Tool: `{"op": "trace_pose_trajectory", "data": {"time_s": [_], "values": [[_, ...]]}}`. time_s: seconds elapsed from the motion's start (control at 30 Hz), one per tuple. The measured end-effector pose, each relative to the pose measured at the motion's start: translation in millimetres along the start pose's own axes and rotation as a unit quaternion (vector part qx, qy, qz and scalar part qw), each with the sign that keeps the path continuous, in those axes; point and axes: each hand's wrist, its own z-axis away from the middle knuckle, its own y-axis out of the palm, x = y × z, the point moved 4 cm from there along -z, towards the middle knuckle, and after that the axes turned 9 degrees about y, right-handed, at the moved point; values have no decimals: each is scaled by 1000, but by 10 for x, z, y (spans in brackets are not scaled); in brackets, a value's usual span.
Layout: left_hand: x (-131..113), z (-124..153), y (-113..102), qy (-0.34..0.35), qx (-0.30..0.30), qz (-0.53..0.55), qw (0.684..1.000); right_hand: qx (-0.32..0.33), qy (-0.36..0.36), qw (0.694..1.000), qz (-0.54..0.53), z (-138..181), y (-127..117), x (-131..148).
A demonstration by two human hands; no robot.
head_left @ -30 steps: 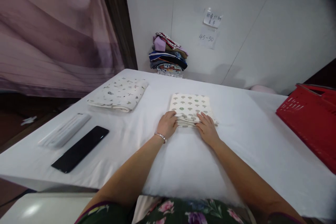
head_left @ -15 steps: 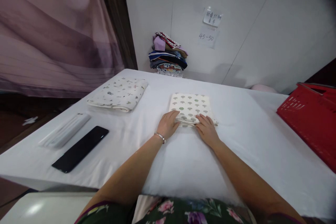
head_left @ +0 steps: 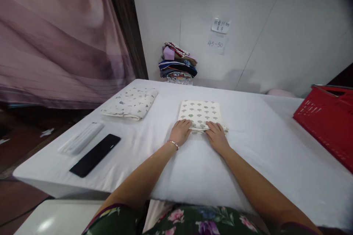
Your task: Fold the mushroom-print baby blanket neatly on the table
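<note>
A folded cream cloth with a green tree print lies in the middle of the white table. My left hand rests on its near left corner, fingers flat and slightly curled over the edge. A thin bracelet is on that wrist. On the near right corner lies my right hand, its fingers spread flat on the cloth's edge. Neither hand lifts the cloth.
A second folded printed cloth lies at the table's far left. Near the left edge sit a black phone and a white flat case. A red basket stands at the right. A stack of folded clothes is by the wall.
The view has pulled back and tilted slightly. Both hands stay on the cloth's near edge, the left having slid a little further onto it.
</note>
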Motion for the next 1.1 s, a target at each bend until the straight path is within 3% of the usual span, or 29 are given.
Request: {"op": "trace_pose_trajectory", "data": {"time_s": [0.2,0.33,0.57,0.77,1.1], "values": [[-129,-211,34,36,32,-8,999,-21,12,1000,-17,-5,-26,-8],[-97,-320,142,-2,55,18,998,-26,25,999,-19,-5,-87,-29],[-63,-326,154,-51,39,37,997,-48,84,995,-22,43,-207,-260],[-68,-364,148,-57,64,44,995,-22,140,990,-15,82,-247,-469],[-54,-365,174,-58,57,39,996,-1,147,988,-50,90,-235,-591]]}}
